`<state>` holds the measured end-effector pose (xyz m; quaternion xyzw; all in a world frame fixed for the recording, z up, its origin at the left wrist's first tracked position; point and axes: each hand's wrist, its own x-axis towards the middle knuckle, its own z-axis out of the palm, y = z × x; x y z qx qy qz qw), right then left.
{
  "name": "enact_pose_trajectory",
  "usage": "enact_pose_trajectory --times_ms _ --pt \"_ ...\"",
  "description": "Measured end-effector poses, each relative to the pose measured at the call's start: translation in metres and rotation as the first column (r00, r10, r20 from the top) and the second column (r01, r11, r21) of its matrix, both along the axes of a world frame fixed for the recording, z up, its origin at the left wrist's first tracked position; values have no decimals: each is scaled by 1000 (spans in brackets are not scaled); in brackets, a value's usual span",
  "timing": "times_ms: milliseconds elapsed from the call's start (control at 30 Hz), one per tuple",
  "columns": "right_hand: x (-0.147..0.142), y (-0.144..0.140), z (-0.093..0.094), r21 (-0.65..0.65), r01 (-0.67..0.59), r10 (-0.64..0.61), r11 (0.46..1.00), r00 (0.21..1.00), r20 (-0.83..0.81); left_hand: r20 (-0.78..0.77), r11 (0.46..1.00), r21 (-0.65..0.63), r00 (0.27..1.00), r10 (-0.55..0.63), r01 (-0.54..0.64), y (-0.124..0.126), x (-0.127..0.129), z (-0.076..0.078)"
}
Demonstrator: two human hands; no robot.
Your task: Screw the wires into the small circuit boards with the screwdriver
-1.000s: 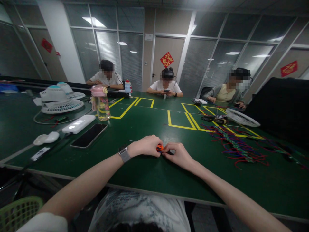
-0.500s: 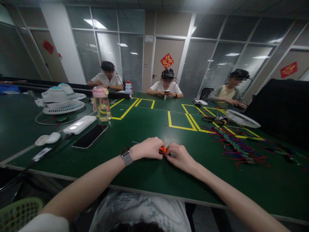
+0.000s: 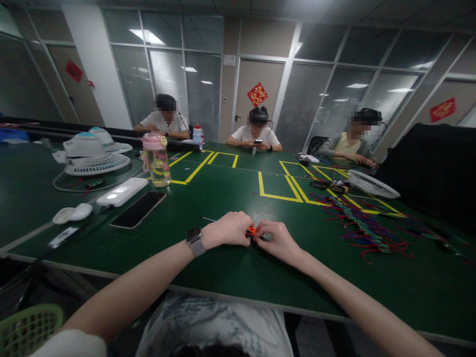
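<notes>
My left hand (image 3: pixel 235 228) is wrapped round a screwdriver (image 3: pixel 251 231) with an orange and black handle. Its thin metal shaft sticks out past the far side of that wrist, pointing left. Close against the handle's end, my right hand (image 3: pixel 275 238) has its thumb and fingertips pinched together. A small dark bit shows under those fingers, too hidden to name. Both hands rest low over the green table (image 3: pixel 223 270), near its front edge.
Left of my hands lie a phone (image 3: pixel 138 210), a white power bank-like block (image 3: pixel 122 192), a pink-lidded bottle (image 3: pixel 158 161) and white fans (image 3: pixel 97 163). To the right lie wired circuit boards (image 3: pixel 362 225) and a fan grille (image 3: pixel 374 184). Several people sit across the table.
Both hands hold nearly the same place and grip. The orange handle looks slightly turned between them. The view has shifted a little.
</notes>
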<state>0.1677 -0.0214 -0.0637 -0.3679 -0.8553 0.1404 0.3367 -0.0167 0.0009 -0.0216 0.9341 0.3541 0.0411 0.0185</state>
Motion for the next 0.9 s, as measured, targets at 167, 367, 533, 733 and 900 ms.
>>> enact_pose_trajectory --times_ms 167,367,533,733,900 --pt "0 1 -4 -33 26 -27 999 999 -41 -6 1000 16 1000 -16 16 1 -2 0" --pt "1 0 -3 10 -26 26 1000 1000 -5 2 999 2 999 -41 41 2 -3 1" --pt "2 2 -1 -158 34 -50 987 994 -93 22 999 1 999 -41 41 3 -3 -2" --pt "4 5 -3 -143 13 -30 990 993 -116 73 997 -58 997 -38 42 10 -7 -3" --pt "4 4 -5 -13 -14 14 1000 999 -35 56 998 -35 997 -53 55 9 -7 0"
